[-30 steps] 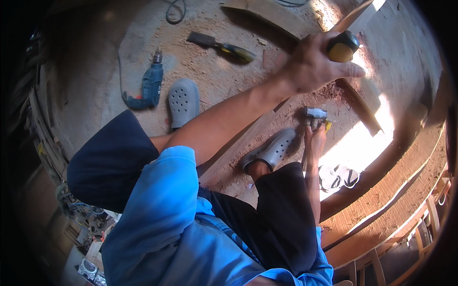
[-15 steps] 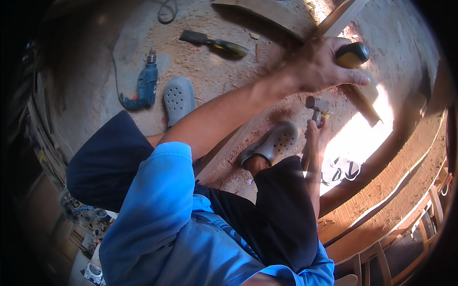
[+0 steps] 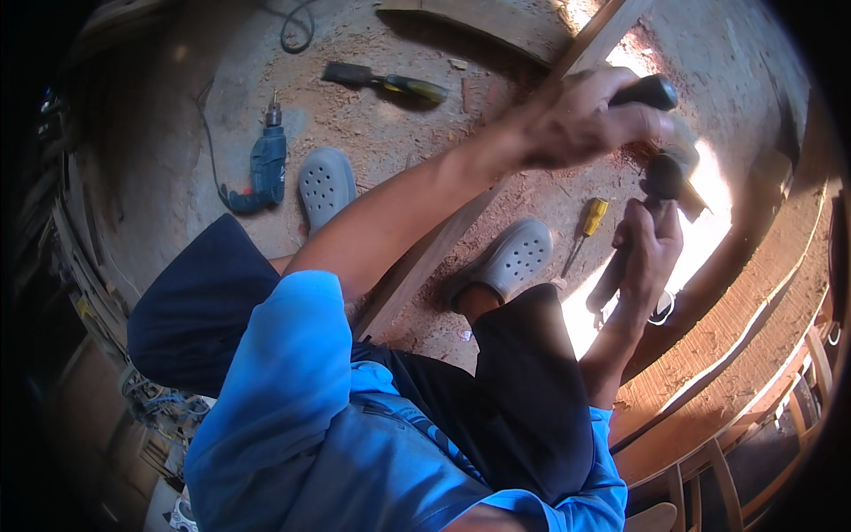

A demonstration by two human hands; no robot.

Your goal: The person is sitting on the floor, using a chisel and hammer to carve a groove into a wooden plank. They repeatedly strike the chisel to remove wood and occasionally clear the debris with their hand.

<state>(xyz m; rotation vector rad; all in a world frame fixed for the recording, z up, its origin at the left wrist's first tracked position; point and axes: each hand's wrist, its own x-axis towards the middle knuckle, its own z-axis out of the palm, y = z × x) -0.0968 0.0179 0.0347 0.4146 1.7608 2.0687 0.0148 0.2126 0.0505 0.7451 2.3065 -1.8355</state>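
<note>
One hammer (image 3: pixel 663 177) moved nearer gripped handle (image 3: pixel 651 91); two hands (image 3: pixel 654 235)

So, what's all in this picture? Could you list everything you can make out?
Floor: 1, greyish-brown, throughout
Shavings: uncountable, tan to reddish, scattered
Drill: 1, blue, left
Looped cord: 1, dark, top left
Chisel-like tool: 1, black and yellow, upper centre
Screwdriver: 1, yellow handle, right of centre
Hammer: 1, dark, right, held
Black-handled tool: 1, black, upper right, held
Wooden beam: 1, brown, slanting through centre
Board: 1, brown, top centre
Wooden slab: 1, tan, right
Clutter: uncountable, mixed, lower left
Clogs: 2, grey, worn, either side of the beam
Shirt: 1, blue, bottom
Left hand: 1, bare, around the black handle
Right hand: 1, bare, around the hammer
</note>
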